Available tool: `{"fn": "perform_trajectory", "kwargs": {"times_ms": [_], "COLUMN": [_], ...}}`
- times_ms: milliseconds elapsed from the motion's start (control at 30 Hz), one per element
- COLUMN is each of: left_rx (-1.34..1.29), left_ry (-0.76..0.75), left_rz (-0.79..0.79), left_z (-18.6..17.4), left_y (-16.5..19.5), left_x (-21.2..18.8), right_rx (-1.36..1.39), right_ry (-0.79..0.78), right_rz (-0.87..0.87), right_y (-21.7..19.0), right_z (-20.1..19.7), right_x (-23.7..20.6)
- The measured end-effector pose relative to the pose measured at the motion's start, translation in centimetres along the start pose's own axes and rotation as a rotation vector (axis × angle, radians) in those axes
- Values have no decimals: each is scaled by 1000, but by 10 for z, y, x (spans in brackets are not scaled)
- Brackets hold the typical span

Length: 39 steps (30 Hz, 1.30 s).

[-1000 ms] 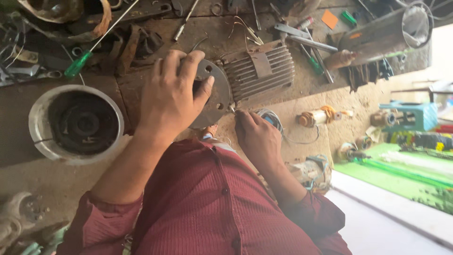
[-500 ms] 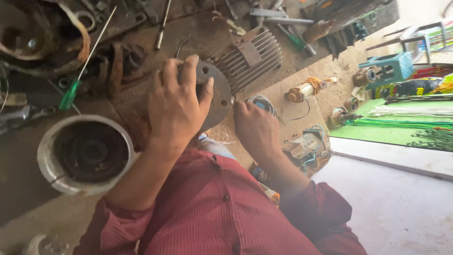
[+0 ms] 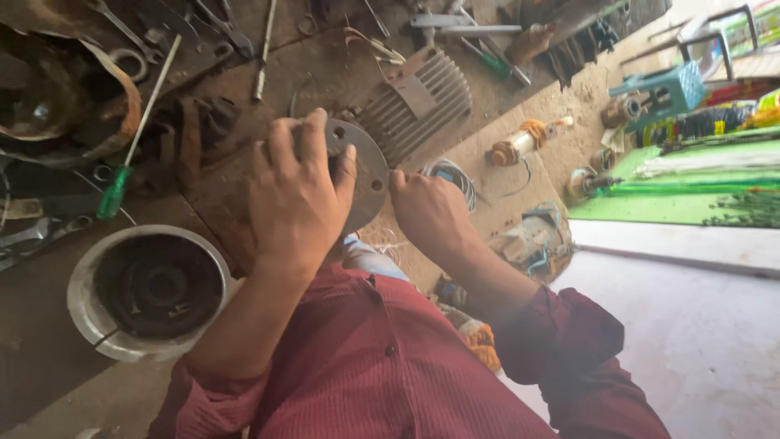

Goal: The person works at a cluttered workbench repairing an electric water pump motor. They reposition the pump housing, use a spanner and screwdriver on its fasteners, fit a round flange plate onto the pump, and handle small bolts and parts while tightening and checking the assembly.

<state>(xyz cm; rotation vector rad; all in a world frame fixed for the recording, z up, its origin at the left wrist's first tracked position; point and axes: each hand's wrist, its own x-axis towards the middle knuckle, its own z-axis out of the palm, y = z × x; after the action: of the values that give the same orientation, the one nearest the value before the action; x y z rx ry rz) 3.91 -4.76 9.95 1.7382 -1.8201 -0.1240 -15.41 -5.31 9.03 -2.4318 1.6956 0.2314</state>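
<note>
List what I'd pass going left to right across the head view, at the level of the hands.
Green screwdriver → left hand → round flange → right hand → armature → green mat

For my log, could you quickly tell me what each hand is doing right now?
Left hand: closed over the round metal end plate.
Right hand: curled at the plate's edge; contents cannot be told.

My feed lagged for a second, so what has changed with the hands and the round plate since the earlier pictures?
Little has changed. The left hand stays spread over the round metal plate, fingers draped across its face. The right hand stays at the plate's edge, and whether it grips anything is hidden. Nothing was picked up or let go. The finned motor housing, the metal bowl and the green screwdriver lie as before; only the camera view shifted.
</note>
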Motion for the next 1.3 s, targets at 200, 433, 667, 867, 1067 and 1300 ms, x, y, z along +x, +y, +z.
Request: {"fn": "perform_trajectory", "kwargs": {"times_ms": [200,433,667,867,1067,1300], "left_rx": [-96,-148,-161,-154,-119,-131], "left_ry": [11,12,18,11,7,53], "left_rz": [11,-17,-11,-7,6,11], "left_z": [0,-1,1,3,2,3], "left_y": [-1,12,4,2,1,-5], "left_x": [6,25,22,16,5,-5], "right_rx": [277,598,835,485,177,-11], "right_ry": [-69,398,290,239,360,251], "right_rz": [159,86,31,71,-63,-30], "right_y": [20,40,42,43,22,-1], "right_z": [30,133,151,56,0,3], "right_x": [-11,5,-10,-44,-29,-22]}}
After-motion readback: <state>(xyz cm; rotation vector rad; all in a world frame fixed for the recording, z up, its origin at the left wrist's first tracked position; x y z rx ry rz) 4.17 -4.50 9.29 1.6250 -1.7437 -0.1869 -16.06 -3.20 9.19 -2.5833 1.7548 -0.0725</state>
